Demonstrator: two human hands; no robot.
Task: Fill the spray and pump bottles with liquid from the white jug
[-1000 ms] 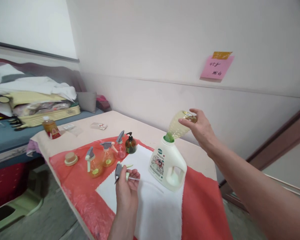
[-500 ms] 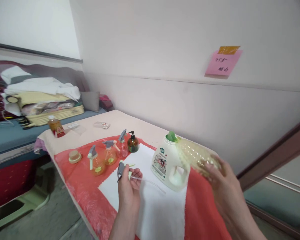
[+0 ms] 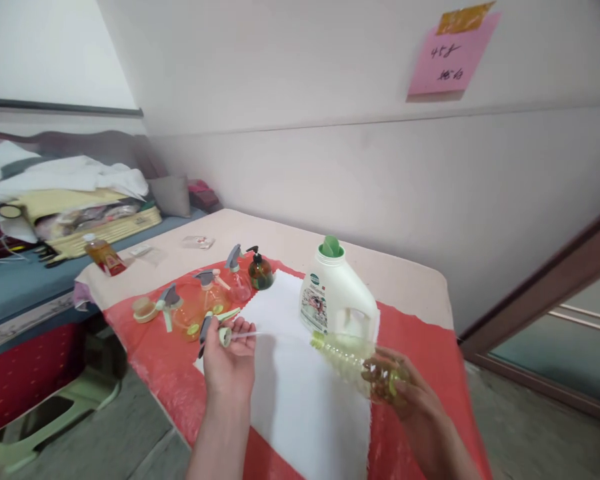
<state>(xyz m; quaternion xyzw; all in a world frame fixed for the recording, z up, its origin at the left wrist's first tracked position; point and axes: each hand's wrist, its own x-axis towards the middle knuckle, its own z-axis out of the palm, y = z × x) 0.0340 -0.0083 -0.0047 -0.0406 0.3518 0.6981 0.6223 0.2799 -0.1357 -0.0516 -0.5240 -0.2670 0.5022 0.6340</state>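
Note:
My left hand [image 3: 233, 357] holds a grey and pale green spray head [image 3: 224, 335] under the thumb, palm up, the other fingers half curled. Its thin clear tube points right toward the bottle. A clear yellowish ribbed bottle [image 3: 347, 357] lies tilted in my right hand [image 3: 410, 393], gripped at its base, its uncapped neck facing left. Behind the bottle stands a white detergent jug [image 3: 337, 287], with a green cup-like piece [image 3: 331, 246] in its mouth. A white cloth [image 3: 300, 407] is spread below both hands.
Several spray bottles, one of them orange [image 3: 186, 320], and a dark pump bottle [image 3: 261, 272] stand on the red sheet [image 3: 145, 347]. A round brush [image 3: 144, 309] lies at the left. A pink note [image 3: 453, 57] hangs on the wall; a green stool [image 3: 55, 413] is on the floor.
My right hand has brought the yellowish bottle down and left, from beside the jug's mouth to in front of its base. The spray head has turned in my left hand. The view has shifted.

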